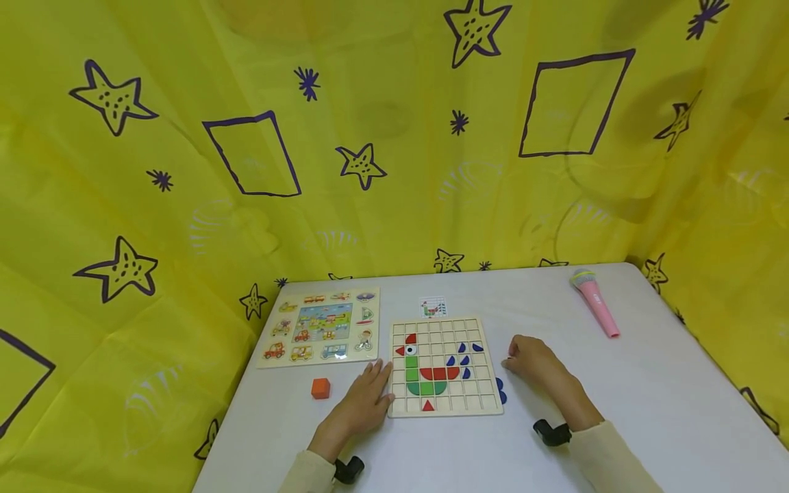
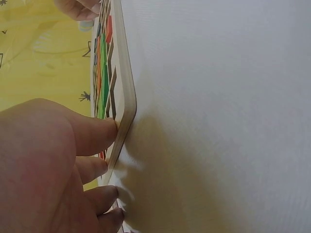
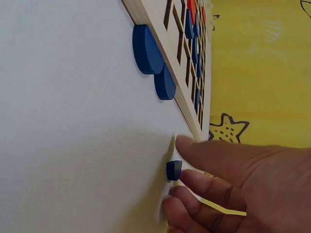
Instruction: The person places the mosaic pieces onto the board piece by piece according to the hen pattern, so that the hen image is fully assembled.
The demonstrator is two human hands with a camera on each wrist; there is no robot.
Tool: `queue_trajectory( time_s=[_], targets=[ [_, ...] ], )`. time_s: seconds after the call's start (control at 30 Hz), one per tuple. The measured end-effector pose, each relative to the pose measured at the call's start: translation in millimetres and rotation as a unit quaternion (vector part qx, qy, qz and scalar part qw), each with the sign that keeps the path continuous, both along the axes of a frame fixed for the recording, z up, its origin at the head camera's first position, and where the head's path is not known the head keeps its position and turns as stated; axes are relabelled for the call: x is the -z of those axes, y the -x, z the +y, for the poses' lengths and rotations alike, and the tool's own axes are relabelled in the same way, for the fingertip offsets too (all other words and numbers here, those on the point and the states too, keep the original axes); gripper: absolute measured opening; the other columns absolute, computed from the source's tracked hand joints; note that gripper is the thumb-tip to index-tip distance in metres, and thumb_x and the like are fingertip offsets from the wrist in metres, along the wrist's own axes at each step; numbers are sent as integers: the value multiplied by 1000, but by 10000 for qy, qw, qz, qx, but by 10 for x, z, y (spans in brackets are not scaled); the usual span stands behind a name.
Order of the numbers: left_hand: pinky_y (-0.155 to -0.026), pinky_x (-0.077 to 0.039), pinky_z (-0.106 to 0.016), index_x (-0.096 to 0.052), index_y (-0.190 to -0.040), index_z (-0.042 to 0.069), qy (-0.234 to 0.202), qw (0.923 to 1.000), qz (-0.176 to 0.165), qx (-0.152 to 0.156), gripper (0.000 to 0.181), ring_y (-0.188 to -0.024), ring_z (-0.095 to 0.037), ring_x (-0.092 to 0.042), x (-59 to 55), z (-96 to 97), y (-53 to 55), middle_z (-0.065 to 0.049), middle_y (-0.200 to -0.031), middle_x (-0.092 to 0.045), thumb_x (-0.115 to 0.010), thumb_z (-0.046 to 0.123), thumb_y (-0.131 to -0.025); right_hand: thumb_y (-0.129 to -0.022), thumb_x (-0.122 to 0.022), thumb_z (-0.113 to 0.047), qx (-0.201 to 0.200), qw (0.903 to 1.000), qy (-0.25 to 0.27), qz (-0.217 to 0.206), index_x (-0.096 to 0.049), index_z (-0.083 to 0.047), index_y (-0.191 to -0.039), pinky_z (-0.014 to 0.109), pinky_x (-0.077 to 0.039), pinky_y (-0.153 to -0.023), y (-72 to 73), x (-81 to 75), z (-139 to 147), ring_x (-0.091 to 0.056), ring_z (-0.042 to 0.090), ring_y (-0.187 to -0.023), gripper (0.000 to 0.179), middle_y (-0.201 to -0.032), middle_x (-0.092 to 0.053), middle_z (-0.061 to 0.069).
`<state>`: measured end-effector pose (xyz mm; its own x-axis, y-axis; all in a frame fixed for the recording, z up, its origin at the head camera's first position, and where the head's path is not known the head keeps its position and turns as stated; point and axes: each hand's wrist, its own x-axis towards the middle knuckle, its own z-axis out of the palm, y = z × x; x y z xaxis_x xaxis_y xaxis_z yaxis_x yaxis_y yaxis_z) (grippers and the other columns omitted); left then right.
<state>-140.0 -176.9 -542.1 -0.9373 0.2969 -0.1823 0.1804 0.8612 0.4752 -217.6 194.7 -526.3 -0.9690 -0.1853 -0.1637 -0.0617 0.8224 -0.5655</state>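
A wooden grid board (image 1: 477, 407) lies on the table, with red, green, white and blue pieces forming a bird in its squares. At its left edge rests my left hand (image 1: 364, 400), fingers fairly straight; its thumb (image 2: 99, 136) touches the rim near the front corner. My right hand (image 1: 539, 366) is just right of the board with bent fingers. In the right wrist view, a small blue piece (image 3: 174, 170) sits between its thumb and index fingertip; the hand hides it in the head view. Two blue half-round pieces (image 3: 148, 51) lie against the board's right edge.
A picture puzzle board (image 1: 370, 318) with vehicles lies at the back left, an orange cube (image 1: 320, 388) in front of it. Behind the grid board is a small picture card (image 1: 433, 307). A pink toy microphone (image 1: 596, 305) lies back right. A yellow curtain (image 1: 394, 226) hangs behind.
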Motion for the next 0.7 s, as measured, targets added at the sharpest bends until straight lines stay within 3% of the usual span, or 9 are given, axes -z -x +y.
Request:
queue_trajectory(
  time_s=[0.2, 0.43, 0.7],
  targets=[
    [-128, -22, -63, -31, -166, 8, 36, 10000, 38, 20, 67, -162, -41, -18, -2, -3, -4, -17, -174, -26, -55, 30, -108, -94, -71, -2, -124, 9994, 111, 309, -67, 1, -90, 45, -55, -75, -48, -7, 20, -59, 26, -80, 6, -85, -66, 11],
    [-129, -22, -62, -32, -166, 8, 15, 10000, 25, -25, 67, -162, -40, -18, -1, -7, 0, -16, -174, -26, -56, 31, -108, -99, -68, -5, -66, 9982, 298, 515, -75, 0, -98, 52, -57, -85, -38, 23, 82, -63, 28, -89, 9, -96, -73, 12],
    [-128, -22, -63, -32, -166, 6, 16, 10000, 57, 37, 67, -162, -41, -19, -4, -6, -10, -18, -173, -27, -57, 30, -108, -97, -71, -8, 115, 9992, 193, 328, -70, 1, -97, 45, -54, -76, -16, 31, 147, -57, 27, -83, 9, -89, -65, 11]
  ],
)
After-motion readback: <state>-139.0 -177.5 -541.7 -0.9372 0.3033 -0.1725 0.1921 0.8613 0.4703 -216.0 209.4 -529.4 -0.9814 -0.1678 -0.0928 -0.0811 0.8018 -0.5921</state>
